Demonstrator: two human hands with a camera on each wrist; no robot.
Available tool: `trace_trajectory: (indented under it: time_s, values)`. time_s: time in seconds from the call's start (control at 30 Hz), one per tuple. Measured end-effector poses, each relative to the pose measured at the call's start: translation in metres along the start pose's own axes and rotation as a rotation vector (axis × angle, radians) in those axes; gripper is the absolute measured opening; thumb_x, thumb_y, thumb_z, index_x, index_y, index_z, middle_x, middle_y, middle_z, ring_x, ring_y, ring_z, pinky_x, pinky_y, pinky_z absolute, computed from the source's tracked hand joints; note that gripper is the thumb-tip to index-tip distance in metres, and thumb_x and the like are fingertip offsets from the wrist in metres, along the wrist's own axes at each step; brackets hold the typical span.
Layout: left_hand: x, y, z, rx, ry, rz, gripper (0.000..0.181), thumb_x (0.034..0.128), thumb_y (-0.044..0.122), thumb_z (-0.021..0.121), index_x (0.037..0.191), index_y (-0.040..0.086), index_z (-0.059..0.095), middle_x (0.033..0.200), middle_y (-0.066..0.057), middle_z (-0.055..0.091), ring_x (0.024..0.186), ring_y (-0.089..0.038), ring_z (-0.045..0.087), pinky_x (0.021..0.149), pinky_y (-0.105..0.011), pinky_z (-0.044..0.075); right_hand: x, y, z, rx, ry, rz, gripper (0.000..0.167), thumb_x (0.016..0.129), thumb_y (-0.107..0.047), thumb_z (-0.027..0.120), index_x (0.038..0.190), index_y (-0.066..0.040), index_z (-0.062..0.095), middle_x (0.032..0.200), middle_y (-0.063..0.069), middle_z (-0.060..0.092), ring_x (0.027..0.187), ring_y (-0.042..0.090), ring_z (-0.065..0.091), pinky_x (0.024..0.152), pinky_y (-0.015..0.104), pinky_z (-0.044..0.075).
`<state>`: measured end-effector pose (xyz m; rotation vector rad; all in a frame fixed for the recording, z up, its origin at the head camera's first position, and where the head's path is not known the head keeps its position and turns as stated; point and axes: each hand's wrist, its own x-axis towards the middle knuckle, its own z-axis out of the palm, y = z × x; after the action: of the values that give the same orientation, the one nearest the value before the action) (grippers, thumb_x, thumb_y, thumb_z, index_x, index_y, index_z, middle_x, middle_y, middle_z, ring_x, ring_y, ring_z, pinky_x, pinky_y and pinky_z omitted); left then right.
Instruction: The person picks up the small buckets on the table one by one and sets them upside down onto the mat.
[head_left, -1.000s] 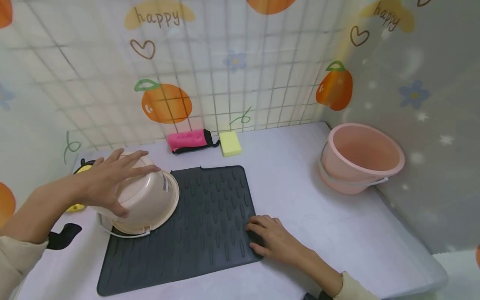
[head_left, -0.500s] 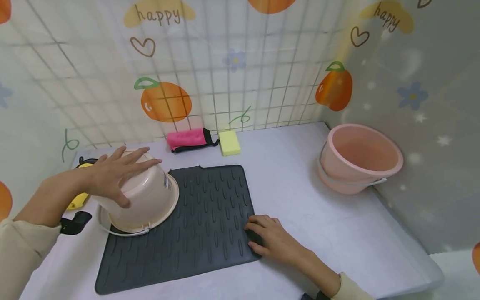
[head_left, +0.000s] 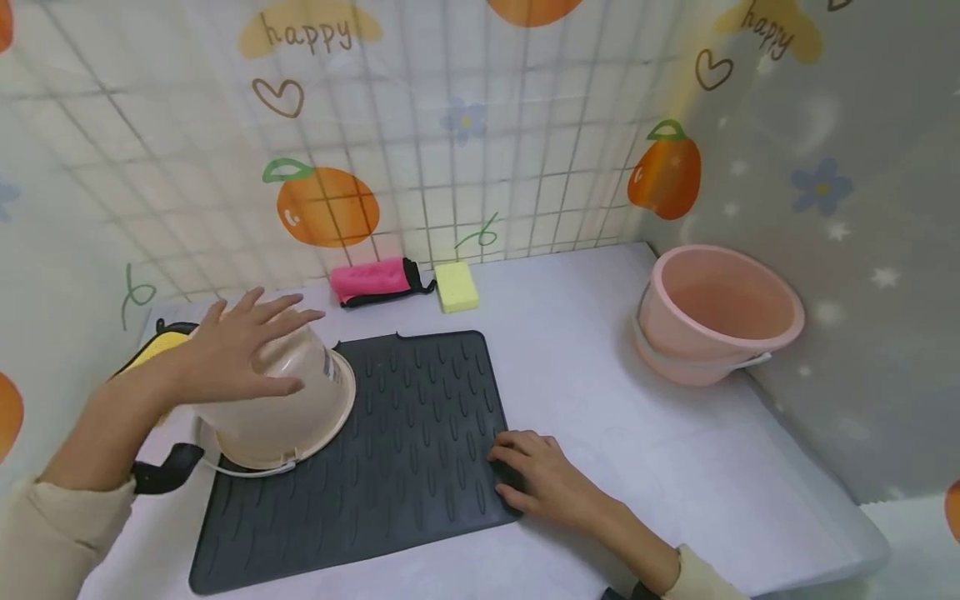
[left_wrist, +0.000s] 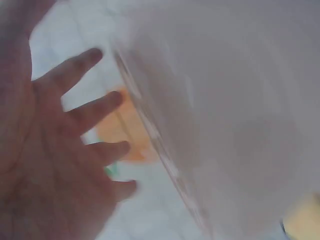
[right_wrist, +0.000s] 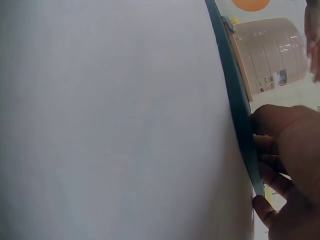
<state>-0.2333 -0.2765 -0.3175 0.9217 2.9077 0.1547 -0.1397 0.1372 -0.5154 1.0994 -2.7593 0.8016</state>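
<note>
Right above the upturned cream bucket [head_left: 300, 421], the left hand [head_left: 236, 354] spreads its fingers wide and holds nothing; the left wrist view shows its fingertips apart from the bucket wall. The bucket rests mouth down on the left part of the dark mat [head_left: 390, 475], its white handle [head_left: 258, 473] low at the front. The right hand [head_left: 551, 479], fingers loosely bent, rests at the mat's right edge. Behind the mat, a pink roll [head_left: 369, 280] lies beside a yellow sponge [head_left: 456, 287]; well to the right stands a pink bucket [head_left: 678, 354].
</note>
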Motion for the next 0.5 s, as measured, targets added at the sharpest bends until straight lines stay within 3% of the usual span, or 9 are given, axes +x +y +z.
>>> trace_trajectory:
  time_s: [0.1, 0.17, 0.33, 0.5]
  values:
    - [-0.002, 0.034, 0.011, -0.034, 0.18, 0.087, 0.069, 0.0872, 0.037, 0.073, 0.15, 0.025, 0.047, 0.152, -0.011, 0.043, 0.14, -0.044, 0.031, 0.106, -0.071, 0.025, 0.0, 0.0, -0.001, -0.013, 0.004, -0.007, 0.032, 0.094, -0.029, 0.071, 0.122, -0.017, 0.065, 0.134, 0.0, 0.053, 0.125, 0.016, 0.045, 0.09, 0.042, 0.04]
    - [-0.004, 0.055, 0.02, -0.087, 0.24, 0.129, 0.063, 0.0889, 0.032, 0.073, 0.148, 0.027, 0.05, 0.148, -0.006, 0.048, 0.137, -0.035, 0.039, 0.106, -0.063, 0.034, 0.001, 0.001, -0.001, -0.022, 0.009, -0.011, 0.032, 0.094, -0.029, 0.071, 0.123, -0.017, 0.065, 0.134, 0.0, 0.053, 0.126, 0.016, 0.045, 0.09, 0.042, 0.04]
    - [-0.005, 0.092, 0.04, -0.176, 0.234, 0.112, 0.059, 0.0922, 0.039, 0.071, 0.147, 0.034, 0.05, 0.144, 0.003, 0.051, 0.127, -0.019, 0.051, 0.097, -0.048, 0.049, 0.003, 0.0, 0.0, -0.018, 0.003, -0.008, 0.033, 0.095, -0.03, 0.069, 0.125, -0.017, 0.064, 0.136, 0.002, 0.053, 0.127, 0.017, 0.044, 0.091, 0.043, 0.04]
    - [-0.002, 0.104, 0.06, -0.249, 0.304, 0.125, 0.055, 0.0908, 0.034, 0.074, 0.143, 0.032, 0.055, 0.139, 0.005, 0.056, 0.117, -0.016, 0.059, 0.087, -0.043, 0.055, 0.001, -0.002, 0.002, -0.024, 0.005, -0.002, 0.033, 0.094, -0.029, 0.07, 0.124, -0.017, 0.065, 0.134, 0.002, 0.054, 0.125, 0.018, 0.046, 0.089, 0.042, 0.041]
